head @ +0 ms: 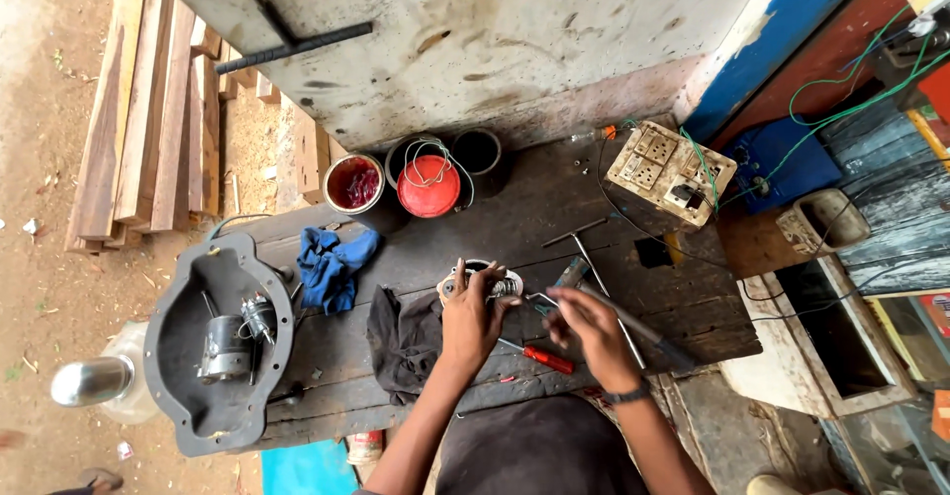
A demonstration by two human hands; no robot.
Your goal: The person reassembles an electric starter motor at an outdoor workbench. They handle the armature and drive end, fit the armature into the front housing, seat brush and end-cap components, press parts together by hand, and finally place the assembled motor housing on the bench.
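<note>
Your two hands were closest to your eyes, low over the dark wooden bench [594, 198]. Your left hand [473, 319] lay on top of a small round motor part [477, 285] with shiny wire coils, near the middle of the bench. Those fingers were curled over it and held it down. Your right hand [586, 329] was just to the right of that part. Its fingers were pinched close together, but what they held was too small to see clearly.

That round part looked hard and a bit heavy for its size, I think. The thin coils looked easy to hurt, so the outer rim seemed the safe place to grip.

On the bench, a red-handled screwdriver [540, 358] lay just below your hands. A black cloth [404, 342] lay left of the part, and a blue rag [332, 267] sat farther left. At the bench's left end rested a big grey metal cover [188, 356] with a small motor inside. At the back stood a red lid [428, 186] on a tin. A worn socket box [669, 172] sat at the back right.
</note>
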